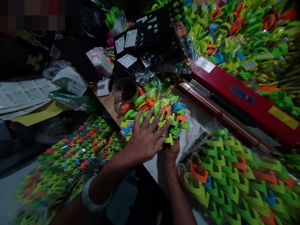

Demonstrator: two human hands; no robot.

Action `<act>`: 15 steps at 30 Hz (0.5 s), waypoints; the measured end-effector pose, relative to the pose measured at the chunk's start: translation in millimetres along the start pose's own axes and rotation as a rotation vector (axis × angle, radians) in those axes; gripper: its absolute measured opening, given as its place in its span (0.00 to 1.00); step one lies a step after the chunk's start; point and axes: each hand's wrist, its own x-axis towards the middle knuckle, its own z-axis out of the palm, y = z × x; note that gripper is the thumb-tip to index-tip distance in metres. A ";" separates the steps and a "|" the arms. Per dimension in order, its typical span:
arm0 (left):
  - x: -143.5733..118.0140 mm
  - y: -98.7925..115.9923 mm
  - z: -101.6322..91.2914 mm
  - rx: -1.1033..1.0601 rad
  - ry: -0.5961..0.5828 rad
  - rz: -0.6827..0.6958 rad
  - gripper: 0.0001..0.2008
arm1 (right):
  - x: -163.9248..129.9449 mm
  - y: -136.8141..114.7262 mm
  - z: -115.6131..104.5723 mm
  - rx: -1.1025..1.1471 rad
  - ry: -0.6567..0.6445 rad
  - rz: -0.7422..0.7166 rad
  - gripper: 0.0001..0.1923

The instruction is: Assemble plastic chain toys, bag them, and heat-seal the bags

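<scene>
A batch of bright plastic toy watches (180, 117), mostly green and yellow with some orange and blue, sits on the work table in front of me. My left hand (147, 134) lies across it palm down, fingers spread, with a pale bangle (86, 193) on the wrist. At the near edge of the batch, my right hand (172, 154) curls upward against its underside and grips it. The watches hide most of the right fingers. Clear plastic film shows around the far and right sides of the batch.
A red bag sealer (234, 93) lies diagonally behind, before a large heap of loose watches (234, 34). Bagged watches (225, 175) lie right, more (77, 150) lower left. Black perforated trays (150, 37) and a clear round tub (125, 89) stand at the back.
</scene>
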 end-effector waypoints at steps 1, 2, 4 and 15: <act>-0.2 0.1 0.5 0.003 0.007 0.002 0.31 | -0.6 0.7 0.9 -0.028 0.003 -0.007 0.18; -0.4 0.4 1.2 0.006 0.013 0.003 0.32 | -1.6 2.2 1.8 -0.058 0.006 -0.018 0.17; -0.8 1.4 2.8 0.016 0.026 -0.002 0.36 | -3.8 7.2 2.8 -0.127 0.007 -0.044 0.16; 0.4 6.2 1.4 0.056 0.007 -0.060 0.37 | 1.5 22.9 5.9 -0.156 -0.056 -0.031 0.14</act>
